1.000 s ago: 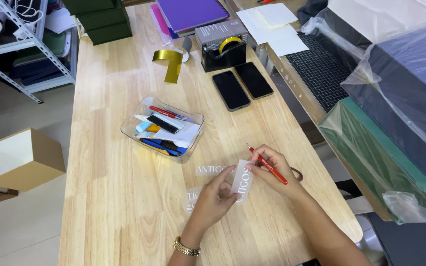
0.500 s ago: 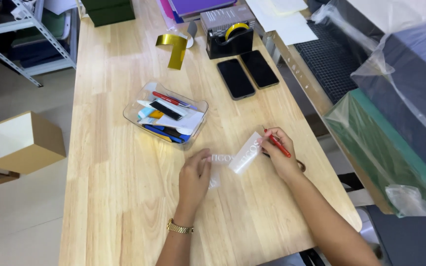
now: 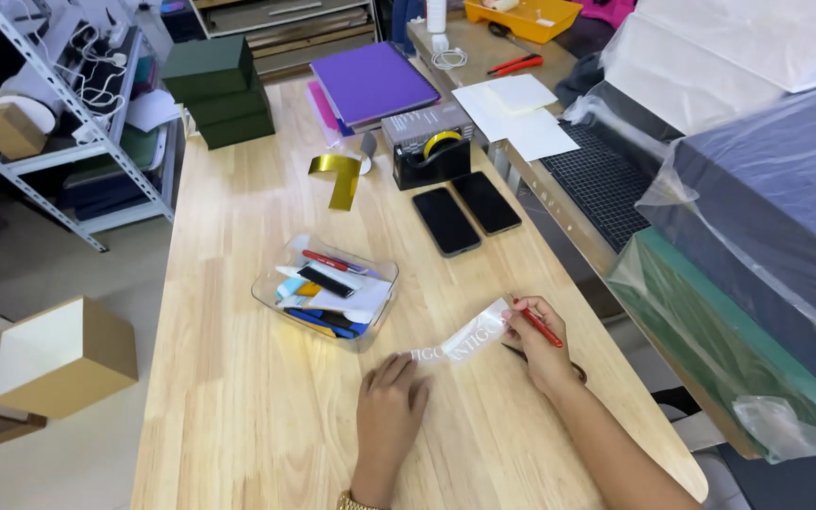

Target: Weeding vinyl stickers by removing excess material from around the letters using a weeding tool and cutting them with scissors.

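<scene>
Two bare hands at work on a pale wooden table (image 3: 238, 397): left hand (image 3: 387, 416) flat, open, pinning one end of a clear lettered film strip (image 3: 460, 342). Right hand (image 3: 540, 345) pinching the raised end, red pen (image 3: 540, 323) tucked in fingers. Best peeled slowly, low, anchored end pressed firm.

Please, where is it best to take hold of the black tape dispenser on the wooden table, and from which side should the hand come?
Probably grip the black tape dispenser across its two long flat sides, coming from above at its heavier rear end. It stands upright on the wooden table, the yellow-cored tape roll sits on top, and the two phones lie close in front, so a low frontal approach looks crowded.
</scene>
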